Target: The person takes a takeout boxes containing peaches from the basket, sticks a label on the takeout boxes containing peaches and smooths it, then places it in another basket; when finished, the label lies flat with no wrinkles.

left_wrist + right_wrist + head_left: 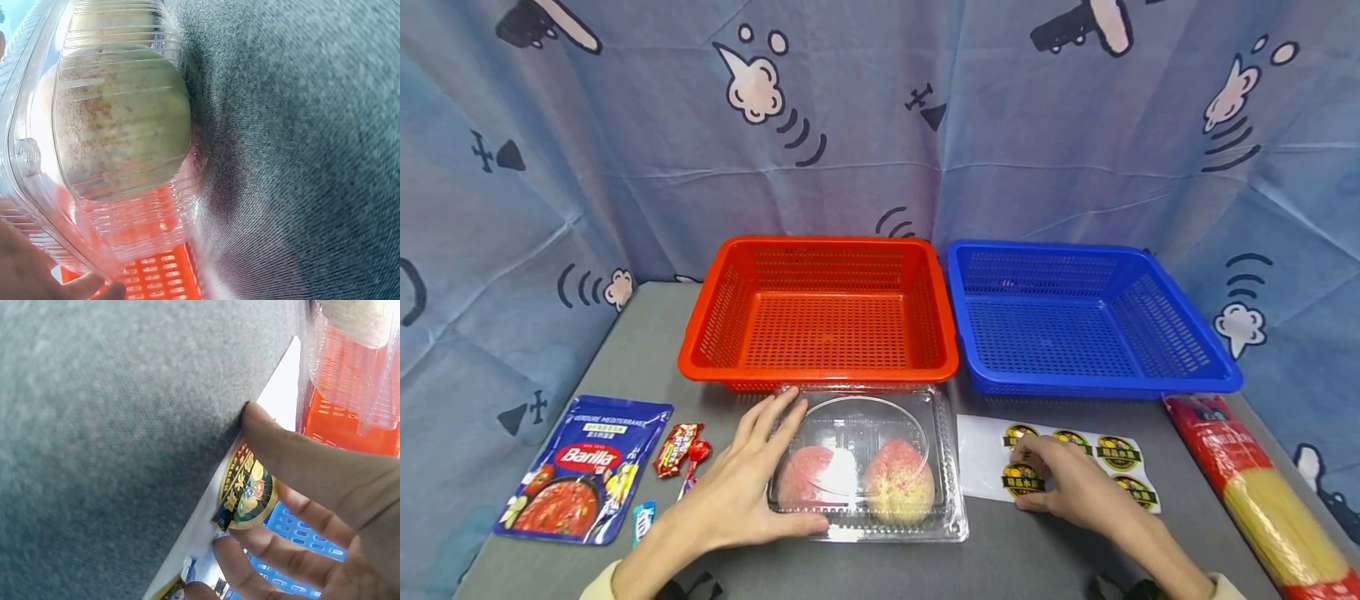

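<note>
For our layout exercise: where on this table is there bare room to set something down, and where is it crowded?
Free: the grey table left of the red basket, behind the sauce pouch; both baskets, the blue basket too, look bare inside. Crowded: the front strip, where the left hand rests on the clear fruit box and the right hand touches the sticker sheet, with spaghetti at the right edge.

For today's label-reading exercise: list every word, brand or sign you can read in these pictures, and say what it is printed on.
"Barilla": blue sauce pouch, red oval logo.
"VERDURE MEDITERRANEE": same pouch, top strip, barely legible.
Round stickers on the white sheet: characters too small and blurred to read.
Red candy wrapper: print unreadable.
Spaghetti pack: label unreadable.
</note>
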{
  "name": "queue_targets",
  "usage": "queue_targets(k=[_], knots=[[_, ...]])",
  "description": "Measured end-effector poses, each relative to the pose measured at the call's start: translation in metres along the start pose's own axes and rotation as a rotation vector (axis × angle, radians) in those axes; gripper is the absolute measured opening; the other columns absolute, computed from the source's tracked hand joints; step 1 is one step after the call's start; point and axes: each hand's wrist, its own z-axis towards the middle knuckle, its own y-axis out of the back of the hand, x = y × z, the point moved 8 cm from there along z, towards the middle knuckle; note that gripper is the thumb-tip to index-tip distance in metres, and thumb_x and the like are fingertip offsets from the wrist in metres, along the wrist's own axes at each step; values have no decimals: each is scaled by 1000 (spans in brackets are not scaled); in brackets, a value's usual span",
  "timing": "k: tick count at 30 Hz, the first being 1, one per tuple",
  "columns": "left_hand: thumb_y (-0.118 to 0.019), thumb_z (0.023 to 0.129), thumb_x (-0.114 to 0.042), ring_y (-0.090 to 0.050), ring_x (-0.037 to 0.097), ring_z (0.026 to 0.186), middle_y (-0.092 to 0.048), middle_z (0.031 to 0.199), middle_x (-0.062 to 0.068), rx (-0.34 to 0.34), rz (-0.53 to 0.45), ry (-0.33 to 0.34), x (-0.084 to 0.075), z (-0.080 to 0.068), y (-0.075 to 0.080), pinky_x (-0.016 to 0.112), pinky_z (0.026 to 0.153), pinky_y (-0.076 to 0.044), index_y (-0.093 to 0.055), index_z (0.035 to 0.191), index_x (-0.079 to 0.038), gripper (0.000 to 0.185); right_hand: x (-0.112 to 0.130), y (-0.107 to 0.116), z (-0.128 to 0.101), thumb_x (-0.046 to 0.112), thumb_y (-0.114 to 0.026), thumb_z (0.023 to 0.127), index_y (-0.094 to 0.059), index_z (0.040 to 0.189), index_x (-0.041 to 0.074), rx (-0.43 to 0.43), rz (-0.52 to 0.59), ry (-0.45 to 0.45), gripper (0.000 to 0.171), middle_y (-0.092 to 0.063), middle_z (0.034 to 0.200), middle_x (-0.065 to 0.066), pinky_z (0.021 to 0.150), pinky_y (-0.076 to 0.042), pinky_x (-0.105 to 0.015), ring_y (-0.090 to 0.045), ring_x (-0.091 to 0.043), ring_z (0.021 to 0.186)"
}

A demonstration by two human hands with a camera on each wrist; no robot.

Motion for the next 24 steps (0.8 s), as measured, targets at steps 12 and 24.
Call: queue_targets(k=[12,24], knots=[[-75,71,-77,-19,30,157,-14,173,-4,-6,22,-3,-1,2,2,67,108,-44,-21,165,-23,121,0,0,0,21,-97,61,-62,102,16,38,6,5,54,-51,74,9,62,-36,-24,-41,-1,68],[-71,73,-81,-23,31,156,-18,172,-3,-30,47,-22,-4,0,4,70,103,-46,-21,165,-23,119,-3,-2,-1,10,-94,62,-67,104,9,59,4,17,50,-57,77,9,63,-45,-25,-49,2,72]])
